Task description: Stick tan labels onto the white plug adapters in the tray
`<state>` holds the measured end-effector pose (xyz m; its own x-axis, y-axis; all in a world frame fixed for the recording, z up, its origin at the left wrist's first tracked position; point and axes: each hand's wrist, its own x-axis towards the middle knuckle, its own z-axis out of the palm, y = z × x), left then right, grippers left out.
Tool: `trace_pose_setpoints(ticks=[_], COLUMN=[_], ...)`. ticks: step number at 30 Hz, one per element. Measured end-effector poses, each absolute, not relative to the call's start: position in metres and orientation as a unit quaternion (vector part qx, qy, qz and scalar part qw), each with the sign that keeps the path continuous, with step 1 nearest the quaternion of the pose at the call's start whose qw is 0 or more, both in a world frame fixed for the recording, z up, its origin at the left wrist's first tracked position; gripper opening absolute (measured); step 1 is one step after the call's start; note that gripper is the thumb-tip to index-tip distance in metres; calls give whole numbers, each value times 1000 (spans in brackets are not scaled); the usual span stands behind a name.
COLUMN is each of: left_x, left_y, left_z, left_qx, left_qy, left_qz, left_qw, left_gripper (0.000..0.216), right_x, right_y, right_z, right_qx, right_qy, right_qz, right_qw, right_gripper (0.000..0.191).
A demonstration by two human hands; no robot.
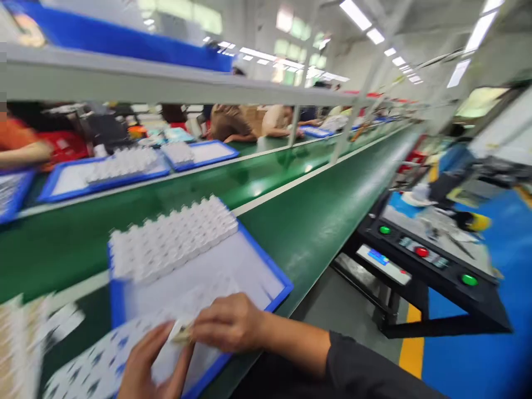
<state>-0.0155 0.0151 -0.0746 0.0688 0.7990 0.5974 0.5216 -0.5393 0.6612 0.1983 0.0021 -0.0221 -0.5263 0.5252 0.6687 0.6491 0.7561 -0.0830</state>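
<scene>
Between my two hands is a small white-and-beige piece, blurred, so its kind cannot be told. My left hand grips it from the left between thumb and fingers. From the right, my right hand pinches the same piece, fingers curled. Beneath them lies a blue-rimmed tray with a white bottom. A white sheet with rows of holes slants across the tray's near left part, beside my left hand. At the tray's far end stands a white block with rows of raised cups.
A green conveyor belt runs to the far right. Across it are more blue trays and seated people. White and tan strips lie at lower left. On the right stands a black control panel. A shelf beam crosses overhead.
</scene>
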Motion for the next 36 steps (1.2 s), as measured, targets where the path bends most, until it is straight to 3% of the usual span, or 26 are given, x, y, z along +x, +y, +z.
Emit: trace_pose_setpoints(ticks=[2,4,8,11,14,20,24,30,36], left_x=[-5,6,12,1,-29,-146,-241,-351,-397], left_y=[3,2,16,14,3,-21,-30,-12,16], left_z=[-58,-44,-33,-26,-21,-33,-42,-49,-53], left_qx=[691,645,590,571,540,440,322,211,164], left_qy=[472,489,478,458,470,612,748,813,836], left_qz=[520,545,602,639,668,653,580,543,522], left_qw=[171,219,248,237,204,74,26,-10,-31], left_gripper=[30,32,35,39,44,42,40,43,45], right_x=[196,197,195,177,139,21,-40,-69,-50], right_y=[-11,-18,-20,-26,-36,-75,-102,-99,-74], right_z=[-18,-12,-8,-14,-26,-65,-110,-166,-165], right_qx=[-298,-261,-213,-187,-138,-6,-12,-57,-76], right_qy=[-848,-840,-849,-863,-896,-966,-962,-939,-919], right_qz=[-58,53,256,321,341,251,241,263,349], right_qw=[435,472,411,343,249,-64,-130,-215,-168], right_gripper=[13,13,7,9,12,15,21,33,29])
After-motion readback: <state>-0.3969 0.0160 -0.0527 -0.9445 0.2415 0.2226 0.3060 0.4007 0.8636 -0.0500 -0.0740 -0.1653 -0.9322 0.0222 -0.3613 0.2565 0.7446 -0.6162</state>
